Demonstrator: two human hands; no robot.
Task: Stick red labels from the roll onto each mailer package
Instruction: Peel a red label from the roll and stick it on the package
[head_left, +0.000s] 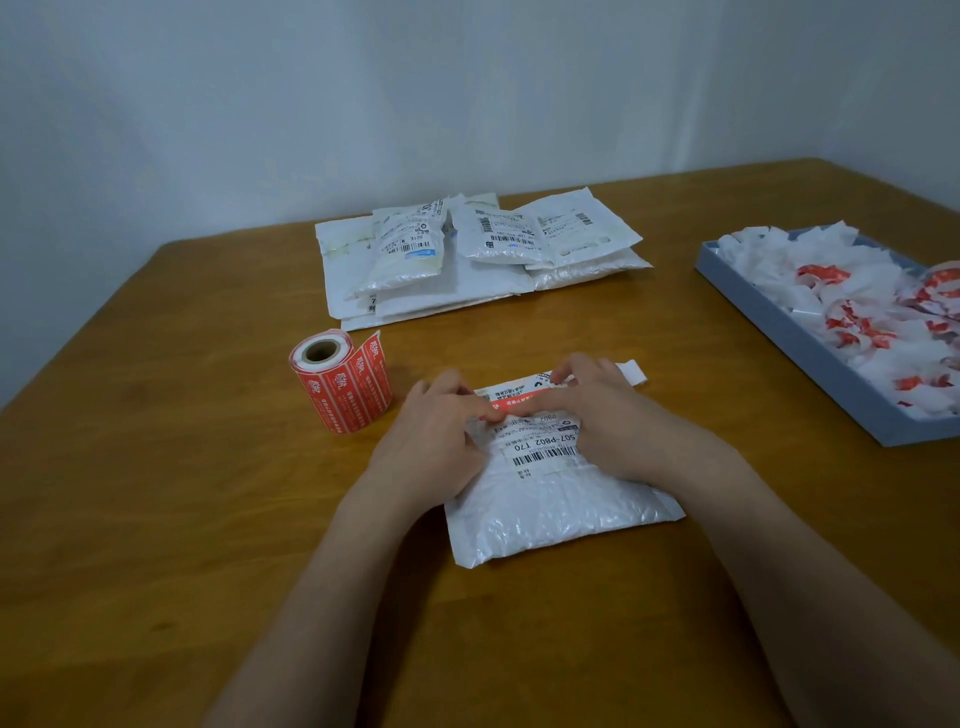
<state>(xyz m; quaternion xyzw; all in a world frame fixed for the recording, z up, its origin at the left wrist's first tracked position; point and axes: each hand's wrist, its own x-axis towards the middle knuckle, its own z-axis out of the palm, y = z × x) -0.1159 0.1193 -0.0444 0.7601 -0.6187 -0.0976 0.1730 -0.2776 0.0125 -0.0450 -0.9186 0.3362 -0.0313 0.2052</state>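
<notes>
A white bubble mailer lies flat on the wooden surface directly under both hands. A red label runs across its printed shipping sticker, between the two hands. The left hand rests on the mailer's left edge, fingers extended and pressing the label's left end. The right hand lies over the right part, forefinger stretched flat along the label. Both forearms reach in from below. The red label roll stands just left of the mailer, its loose end curling outward. A pile of white mailers lies farther back, and a grey tray of crumpled backing paper sits at the right.
</notes>
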